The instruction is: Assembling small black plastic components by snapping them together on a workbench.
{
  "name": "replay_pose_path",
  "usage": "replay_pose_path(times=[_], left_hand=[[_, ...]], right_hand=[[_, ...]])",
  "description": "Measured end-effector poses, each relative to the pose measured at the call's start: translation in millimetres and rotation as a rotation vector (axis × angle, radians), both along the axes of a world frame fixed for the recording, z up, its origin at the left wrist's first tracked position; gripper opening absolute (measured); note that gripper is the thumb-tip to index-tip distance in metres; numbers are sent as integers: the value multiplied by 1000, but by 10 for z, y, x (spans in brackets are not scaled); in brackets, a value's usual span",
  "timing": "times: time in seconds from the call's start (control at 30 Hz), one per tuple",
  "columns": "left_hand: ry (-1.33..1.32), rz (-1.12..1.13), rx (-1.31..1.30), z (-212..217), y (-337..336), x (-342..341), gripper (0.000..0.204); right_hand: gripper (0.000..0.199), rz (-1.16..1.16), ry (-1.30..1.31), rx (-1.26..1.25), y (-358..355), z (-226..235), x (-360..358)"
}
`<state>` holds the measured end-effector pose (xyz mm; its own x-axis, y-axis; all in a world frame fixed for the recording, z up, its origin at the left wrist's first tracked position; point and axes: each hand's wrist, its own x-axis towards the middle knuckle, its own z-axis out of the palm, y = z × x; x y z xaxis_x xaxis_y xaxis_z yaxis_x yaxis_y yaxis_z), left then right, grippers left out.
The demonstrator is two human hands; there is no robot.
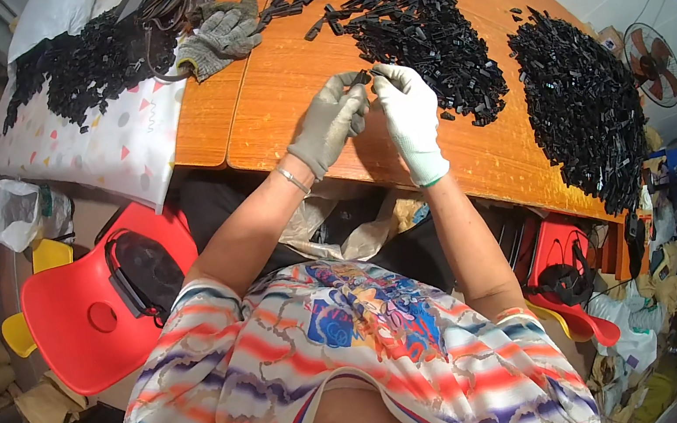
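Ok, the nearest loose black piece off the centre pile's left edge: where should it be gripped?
Probably by its long sides, near the middle, coming from the near side: the loose black piece looks slim and elongated, bare table lies on that side, and the pile spreads beyond it.

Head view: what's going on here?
A person works at a wooden table. Their grey-gloved left hand pinches a small black piece; the white-gloved right hand has its fingertips right beside it, contact unclear. Heaps of black parts lie beyond the hands and to the right; another heap sits on a patterned cover at left. Loose grey gloves lie nearby.
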<state>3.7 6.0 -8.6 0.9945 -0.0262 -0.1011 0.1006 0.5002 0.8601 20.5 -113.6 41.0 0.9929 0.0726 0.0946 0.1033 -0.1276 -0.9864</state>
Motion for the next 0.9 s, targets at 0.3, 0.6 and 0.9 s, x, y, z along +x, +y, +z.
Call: replay_pose_path(times=[0.3,0.6,0.9], left_hand=[[-18,36,144,81,-29,-45,29],[-30,1,77,-3,8,-82,23],[105,-99,-249,-48,63,-30,20]], right_hand=[[23,13,-43,-32,4,-30,14],[16,58,-77,-354,-4,67,30],[18,58,-252,-616,-63,-36,174]])
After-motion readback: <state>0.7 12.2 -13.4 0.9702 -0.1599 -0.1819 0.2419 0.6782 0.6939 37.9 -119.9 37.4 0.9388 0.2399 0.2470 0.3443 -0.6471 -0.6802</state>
